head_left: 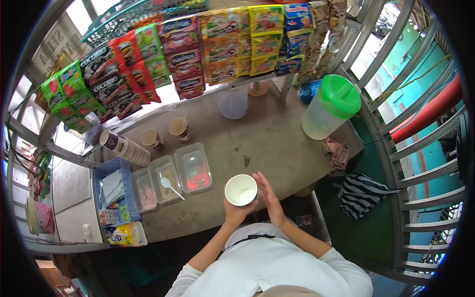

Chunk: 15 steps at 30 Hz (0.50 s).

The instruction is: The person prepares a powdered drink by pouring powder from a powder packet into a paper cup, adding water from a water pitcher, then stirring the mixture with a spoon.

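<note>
A paper cup point(231, 184) with a white inside is held upright near the front edge of the counter, its mouth facing up at me. My left hand point(237, 213) wraps round its lower side. Close by the cup's right side, my right hand point(271, 199) has its fingers stretched out and holds nothing. To the left of the hands are clear plastic containers, the nearest point(204, 154) with something pink in it. A white spoon point(172, 188) lies across the middle container point(159, 163).
Two paper cups point(179, 129) stand toward the back, beside a leaning stack of cups point(124, 148). A blue basket point(129, 185) holds packets at left. A green-lidded jug point(324, 116) and a crumpled cloth point(337, 152) are at right. Drink sachets point(225, 47) hang overhead from a rail.
</note>
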Available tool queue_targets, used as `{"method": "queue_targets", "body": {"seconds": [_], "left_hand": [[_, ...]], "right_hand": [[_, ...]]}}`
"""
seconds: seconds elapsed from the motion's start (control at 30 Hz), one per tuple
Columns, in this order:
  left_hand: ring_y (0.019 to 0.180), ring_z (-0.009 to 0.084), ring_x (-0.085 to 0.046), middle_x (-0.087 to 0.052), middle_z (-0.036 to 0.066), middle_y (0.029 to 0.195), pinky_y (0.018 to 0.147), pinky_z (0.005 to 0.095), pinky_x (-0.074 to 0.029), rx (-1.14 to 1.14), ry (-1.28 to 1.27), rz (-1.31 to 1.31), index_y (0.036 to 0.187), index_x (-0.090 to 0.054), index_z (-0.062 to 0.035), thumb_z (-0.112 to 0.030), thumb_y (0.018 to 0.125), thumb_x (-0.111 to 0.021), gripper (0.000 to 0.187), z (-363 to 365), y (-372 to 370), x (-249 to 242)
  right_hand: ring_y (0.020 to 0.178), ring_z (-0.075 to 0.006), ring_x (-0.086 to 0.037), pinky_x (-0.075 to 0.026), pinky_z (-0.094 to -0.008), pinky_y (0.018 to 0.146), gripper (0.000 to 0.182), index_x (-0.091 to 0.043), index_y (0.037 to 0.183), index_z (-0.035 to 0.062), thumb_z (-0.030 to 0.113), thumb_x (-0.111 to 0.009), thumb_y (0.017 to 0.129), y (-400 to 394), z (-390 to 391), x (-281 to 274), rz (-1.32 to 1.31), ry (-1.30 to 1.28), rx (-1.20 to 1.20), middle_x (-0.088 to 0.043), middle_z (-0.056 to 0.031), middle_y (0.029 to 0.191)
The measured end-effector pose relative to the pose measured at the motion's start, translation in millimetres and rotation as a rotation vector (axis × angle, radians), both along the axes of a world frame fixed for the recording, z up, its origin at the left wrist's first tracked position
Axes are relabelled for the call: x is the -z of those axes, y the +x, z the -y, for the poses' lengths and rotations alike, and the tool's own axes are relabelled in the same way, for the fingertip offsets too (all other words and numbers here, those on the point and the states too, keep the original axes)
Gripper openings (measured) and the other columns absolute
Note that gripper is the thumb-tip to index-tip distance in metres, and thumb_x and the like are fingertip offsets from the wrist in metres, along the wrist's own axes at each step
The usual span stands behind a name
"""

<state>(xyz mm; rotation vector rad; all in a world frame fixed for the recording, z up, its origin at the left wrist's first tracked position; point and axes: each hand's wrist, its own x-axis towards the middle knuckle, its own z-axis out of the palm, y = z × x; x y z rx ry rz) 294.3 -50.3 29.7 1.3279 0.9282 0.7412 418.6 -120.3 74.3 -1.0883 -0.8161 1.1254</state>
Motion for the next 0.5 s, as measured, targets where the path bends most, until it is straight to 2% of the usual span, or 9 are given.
{"method": "queue_targets", "body": {"seconds": [0.03, 0.13, 0.23, 0.33, 0.5], "left_hand": [[0.105, 0.0227, -0.059, -0.055, 0.01, 0.118, 0.09, 0.0341, -0.048, -0.106, 0.203, 0.058, 0.126, -0.04, -0.0012, -0.017, 0.057, -0.092, 0.088, 1.3, 11.4, -5.8], [0.103, 0.0222, -0.06, -0.056, 0.01, 0.116, 0.087, 0.0344, -0.05, -0.139, 0.462, 0.069, 0.125, -0.039, -0.0018, -0.019, 0.055, -0.094, 0.091, 3.8, 39.6, 3.8], [0.104, 0.022, -0.06, -0.058, 0.01, 0.114, 0.088, 0.0342, -0.05, -0.066, 0.45, 0.038, 0.125, -0.038, -0.0018, -0.021, 0.053, -0.095, 0.093, 10.8, 61.7, 4.9], [0.105, 0.022, -0.06, -0.059, 0.011, 0.114, 0.089, 0.0337, -0.049, 0.02, 0.315, 0.178, 0.127, -0.038, -0.0013, -0.02, 0.056, -0.093, 0.092, 17.3, 84.5, 8.8], [0.106, 0.0199, -0.06, -0.06, 0.011, 0.114, 0.092, 0.0327, -0.047, -0.106, 0.175, 0.293, 0.131, -0.038, 0.0001, -0.017, 0.062, -0.089, 0.087, 39.6, 106.1, 17.7]], "right_hand": [[0.144, -0.0246, -0.023, -0.016, -0.0423, 0.115, 0.083, -0.015, 0.153, 0.0078, 0.06, -0.037, 0.092, 9.7, 4.2, -0.1, -0.002, -0.056, 0.046, -0.028, -0.0142, 0.154], [0.142, -0.0241, -0.028, -0.02, -0.0417, 0.113, 0.08, -0.019, 0.152, 0.0092, 0.058, -0.038, 0.092, 36.8, 13.9, -4.9, 0.0, -0.13, 0.146, -0.033, -0.014, 0.151], [0.138, -0.0235, -0.033, -0.024, -0.0408, 0.11, 0.076, -0.022, 0.151, 0.0103, 0.055, -0.04, 0.092, 66.8, 25.3, -1.8, 0.063, -0.117, 0.197, -0.039, -0.0133, 0.146], [0.134, -0.0224, -0.038, -0.029, -0.0398, 0.107, 0.074, -0.025, 0.15, 0.0105, 0.054, -0.041, 0.092, 94.2, 34.1, 6.5, 0.125, -0.142, 0.211, -0.044, -0.0121, 0.141], [0.12, -0.0189, -0.05, -0.037, -0.0341, 0.097, 0.068, -0.029, 0.147, 0.0102, 0.05, -0.042, 0.094, 120.5, 33.8, 25.8, 0.099, -0.199, 0.174, -0.053, -0.0097, 0.13]]}}
